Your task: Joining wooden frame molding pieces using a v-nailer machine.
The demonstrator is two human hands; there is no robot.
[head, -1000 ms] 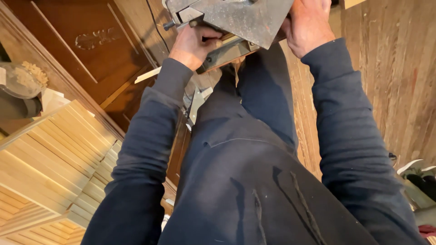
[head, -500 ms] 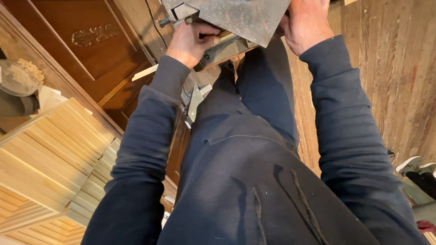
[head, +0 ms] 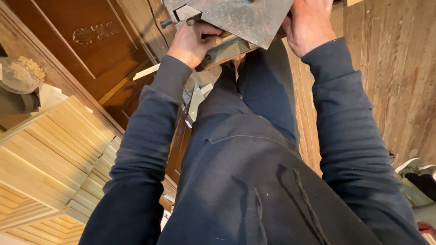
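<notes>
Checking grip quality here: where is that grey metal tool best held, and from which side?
By its two opposite edges, one hand from each side. The tool is a broad flat-faced metal block; the left hand already wraps the bar under its left edge, and the right hand clasps the right edge.

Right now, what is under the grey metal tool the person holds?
Under the grey metal tool show the person's dark trouser legs and wooden floor planks. The left hand grips its underside; the right hand holds its edge. The feet are hidden.
</notes>
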